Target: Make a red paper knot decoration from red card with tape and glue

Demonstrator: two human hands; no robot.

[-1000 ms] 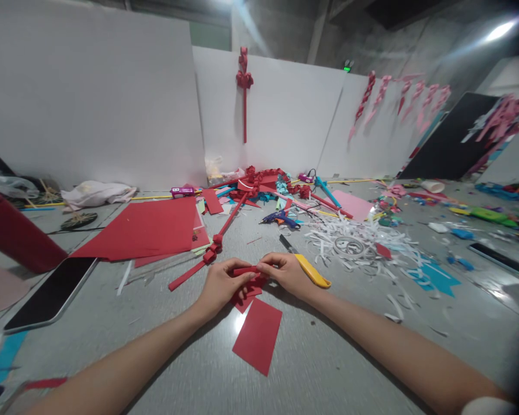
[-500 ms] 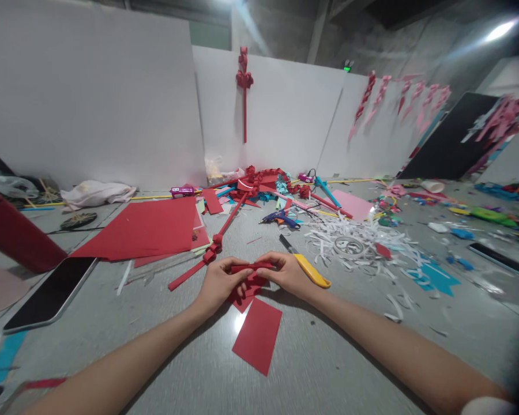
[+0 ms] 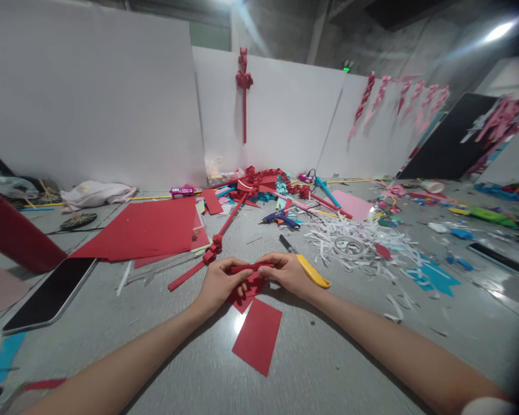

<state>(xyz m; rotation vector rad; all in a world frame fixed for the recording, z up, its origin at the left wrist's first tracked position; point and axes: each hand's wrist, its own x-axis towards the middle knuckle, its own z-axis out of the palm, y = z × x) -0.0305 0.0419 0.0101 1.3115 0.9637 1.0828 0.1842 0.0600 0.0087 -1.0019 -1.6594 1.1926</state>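
A narrow piece of red paper (image 3: 251,268), rolled or folded, lies crosswise between my two hands. My left hand (image 3: 220,281) pinches its left end between thumb and fingers, and my right hand (image 3: 289,271) pinches the right end. Below my fingers another red sheet is partly hidden by them. Nearer to me, a flat red paper rectangle (image 3: 258,336) rests on the grey table. A yellow utility knife (image 3: 313,271) lies right beside my right hand. Left of my left hand is a red paper stick with a curled knot (image 3: 213,249).
Large red sheets (image 3: 147,227) and a phone (image 3: 52,293) lie to the left. Ahead is a blue glue gun (image 3: 281,218). White paper shreds (image 3: 384,245) surround a tape roll (image 3: 348,246) on the right. A white panel (image 3: 281,109) with a hanging red paper ornament (image 3: 244,80) stands behind.
Almost nothing differs. Both hands keep their places and their pinch on the red paper, with only a very slight shift of the right fingers.
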